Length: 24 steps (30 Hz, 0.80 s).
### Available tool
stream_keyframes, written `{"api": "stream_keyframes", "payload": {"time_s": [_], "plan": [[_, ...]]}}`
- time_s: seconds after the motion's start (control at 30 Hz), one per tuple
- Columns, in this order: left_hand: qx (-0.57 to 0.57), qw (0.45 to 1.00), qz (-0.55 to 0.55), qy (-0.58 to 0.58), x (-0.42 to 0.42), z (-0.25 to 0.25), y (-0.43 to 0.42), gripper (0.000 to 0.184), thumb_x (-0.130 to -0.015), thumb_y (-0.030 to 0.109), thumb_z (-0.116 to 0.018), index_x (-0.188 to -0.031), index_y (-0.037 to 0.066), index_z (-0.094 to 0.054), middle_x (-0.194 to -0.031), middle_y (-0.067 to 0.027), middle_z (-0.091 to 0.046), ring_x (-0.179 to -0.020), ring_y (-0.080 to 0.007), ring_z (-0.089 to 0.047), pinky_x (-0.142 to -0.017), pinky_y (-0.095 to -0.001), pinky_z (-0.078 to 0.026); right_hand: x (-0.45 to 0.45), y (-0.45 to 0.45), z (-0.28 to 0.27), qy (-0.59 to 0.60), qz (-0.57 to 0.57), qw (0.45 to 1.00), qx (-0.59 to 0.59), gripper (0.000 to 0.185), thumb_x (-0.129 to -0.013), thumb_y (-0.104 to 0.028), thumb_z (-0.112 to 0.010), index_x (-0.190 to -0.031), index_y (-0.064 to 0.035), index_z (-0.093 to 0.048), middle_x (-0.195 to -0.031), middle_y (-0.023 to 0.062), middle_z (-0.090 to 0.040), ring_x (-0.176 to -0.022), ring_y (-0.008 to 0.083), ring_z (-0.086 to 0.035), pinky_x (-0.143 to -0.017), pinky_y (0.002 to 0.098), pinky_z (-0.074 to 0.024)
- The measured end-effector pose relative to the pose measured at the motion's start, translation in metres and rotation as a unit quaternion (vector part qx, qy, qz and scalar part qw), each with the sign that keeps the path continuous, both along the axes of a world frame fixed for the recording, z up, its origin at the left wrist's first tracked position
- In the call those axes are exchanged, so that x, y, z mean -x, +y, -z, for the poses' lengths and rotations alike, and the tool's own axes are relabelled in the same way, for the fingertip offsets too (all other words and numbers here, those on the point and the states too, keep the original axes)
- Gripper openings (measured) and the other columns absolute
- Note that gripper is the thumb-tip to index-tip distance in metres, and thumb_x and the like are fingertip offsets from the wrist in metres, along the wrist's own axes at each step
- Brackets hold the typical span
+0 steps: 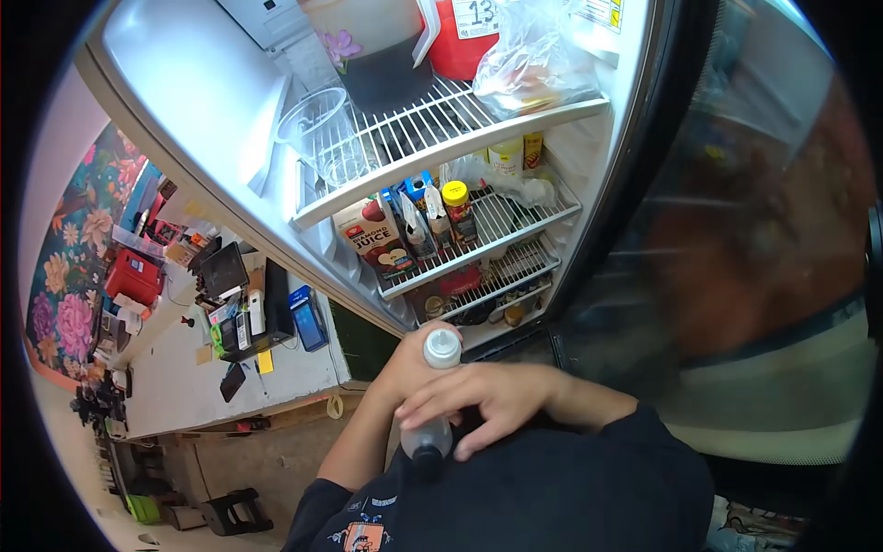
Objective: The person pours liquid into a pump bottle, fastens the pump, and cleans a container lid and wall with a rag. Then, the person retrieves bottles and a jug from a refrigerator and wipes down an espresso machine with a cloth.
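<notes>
A clear plastic bottle (426,436) with a white cap (442,348) is held close against the dark shirt, cap end toward the fridge. My left hand (405,365) is closed around it from the left, just below the cap; most of its fingers are hidden behind the bottle and my other hand. Across the bottle's middle lies my right hand (487,397), fingers stretched over its front and the thumb apart. Ahead is an open refrigerator with a juice carton (376,241), a yellow-lidded jar (457,210) and several pouches (417,230) on its middle shelf.
On the fridge's top shelf are a pitcher (368,60), a red container (457,46), a plastic bag (533,64) and a clear cup (322,138). The fridge door (727,276) stands open at right. A cluttered white workbench (175,382) is at left.
</notes>
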<state>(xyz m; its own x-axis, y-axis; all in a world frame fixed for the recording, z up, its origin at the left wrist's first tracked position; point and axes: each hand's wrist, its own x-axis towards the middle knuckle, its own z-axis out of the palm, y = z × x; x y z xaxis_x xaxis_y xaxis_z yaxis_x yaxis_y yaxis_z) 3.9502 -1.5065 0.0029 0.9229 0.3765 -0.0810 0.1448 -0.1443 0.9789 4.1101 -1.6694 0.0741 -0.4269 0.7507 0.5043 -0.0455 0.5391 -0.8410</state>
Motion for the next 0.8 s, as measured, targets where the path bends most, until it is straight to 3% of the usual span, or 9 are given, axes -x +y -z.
{"api": "stream_keyframes", "payload": {"time_s": [0.07,0.13,0.17,0.2,0.27,0.3,0.37,0.5,0.8], "plan": [[0.028,1.000,0.006,0.002,0.003,-0.002,-0.001,0.050,-0.078,0.014,-0.100,-0.118,0.007,-0.071,-0.113,-0.0019,-0.075,-0.104,-0.0141,-0.072,-0.094,-0.0336,-0.058,-0.034,-0.005,0.004,0.039,-0.079,0.983,0.162,0.062,-0.096,-0.015,-0.091,-0.151,-0.0003,-0.067,-0.152,0.0139,-0.071,-0.117,0.0204,-0.076,-0.102,0.0369,-0.0618],[0.007,1.000,-0.025,0.017,0.008,-0.011,-0.005,0.047,-0.080,0.014,-0.100,-0.116,0.009,-0.071,-0.107,0.0000,-0.075,-0.101,-0.0111,-0.070,-0.091,-0.0307,-0.057,-0.065,0.000,0.059,0.110,0.002,0.955,0.277,0.045,-0.101,-0.015,-0.086,-0.141,-0.0010,-0.072,-0.137,0.0133,-0.078,-0.111,0.0185,-0.076,-0.097,0.0353,-0.0630],[0.034,0.998,-0.035,0.051,0.010,-0.013,-0.003,0.047,-0.078,0.013,-0.098,-0.115,0.008,-0.071,-0.105,-0.0004,-0.075,-0.100,-0.0115,-0.071,-0.092,-0.0313,-0.057,-0.080,0.006,0.075,0.173,0.071,0.905,0.381,0.027,-0.103,-0.016,-0.082,-0.125,-0.0032,-0.077,-0.118,0.0074,-0.081,-0.101,0.0169,-0.074,-0.091,0.0340,-0.0610],[0.036,0.997,-0.034,0.051,0.011,-0.011,-0.002,0.047,-0.078,0.013,-0.098,-0.115,0.008,-0.071,-0.105,-0.0004,-0.075,-0.100,-0.0115,-0.071,-0.092,-0.0313,-0.057,-0.091,0.017,0.116,0.176,0.200,0.877,0.399,0.021,-0.105,-0.018,-0.079,-0.121,-0.0044,-0.078,-0.116,0.0088,-0.081,-0.100,0.0174,-0.075,-0.088,0.0336,-0.0605],[-0.010,0.998,-0.055,0.040,0.011,-0.008,0.000,0.045,-0.078,0.009,-0.096,-0.114,0.009,-0.070,-0.106,-0.0010,-0.075,-0.100,-0.0121,-0.071,-0.093,-0.0315,-0.057,-0.107,0.051,0.191,0.068,0.479,0.776,0.405,0.027,-0.106,-0.021,-0.079,-0.127,-0.0049,-0.077,-0.115,0.0121,-0.081,-0.103,0.0219,-0.076,-0.091,0.0360,-0.0599],[-0.009,0.998,-0.053,0.042,0.012,-0.006,0.000,0.045,-0.078,0.009,-0.096,-0.114,0.009,-0.070,-0.106,-0.0010,-0.075,-0.100,-0.0121,-0.071,-0.093,-0.0315,-0.057,-0.112,0.069,0.221,0.070,0.480,0.775,0.406,0.027,-0.106,-0.021,-0.079,-0.127,-0.0049,-0.077,-0.115,0.0121,-0.081,-0.103,0.0219,-0.076,-0.091,0.0360,-0.0599],[0.003,0.997,-0.063,0.038,0.011,-0.002,-0.001,0.045,-0.078,0.007,-0.096,-0.114,0.008,-0.068,-0.107,-0.0017,-0.074,-0.102,-0.0124,-0.071,-0.093,-0.0318,-0.057,-0.118,0.106,0.257,0.119,0.678,0.650,0.321,0.038,-0.105,-0.027,-0.078,-0.134,-0.0022,-0.075,-0.124,0.0152,-0.080,-0.112,0.0255,-0.075,-0.098,0.0396,-0.0587],[0.049,0.995,-0.073,0.051,0.009,-0.003,-0.005,0.046,-0.078,0.006,-0.095,-0.115,0.008,-0.067,-0.107,-0.0026,-0.074,-0.103,-0.0133,-0.071,-0.094,-0.0320,-0.057,-0.125,0.130,0.228,0.226,0.601,0.655,0.399,0.044,-0.107,-0.035,-0.075,-0.138,-0.0028,-0.075,-0.126,0.0143,-0.080,-0.116,0.0281,-0.073,-0.104,0.0415,-0.0547],[0.004,0.993,-0.108,0.055,0.019,0.003,0.007,0.048,-0.077,0.011,-0.098,-0.116,0.006,-0.070,-0.108,-0.0024,-0.076,-0.100,-0.0133,-0.073,-0.092,-0.0322,-0.058,-0.120,0.099,0.277,0.233,0.683,0.629,0.288,0.036,-0.113,-0.033,-0.067,-0.128,-0.0011,-0.076,-0.114,0.0133,-0.080,-0.106,0.0244,-0.071,-0.099,0.0386,-0.0526]]}}
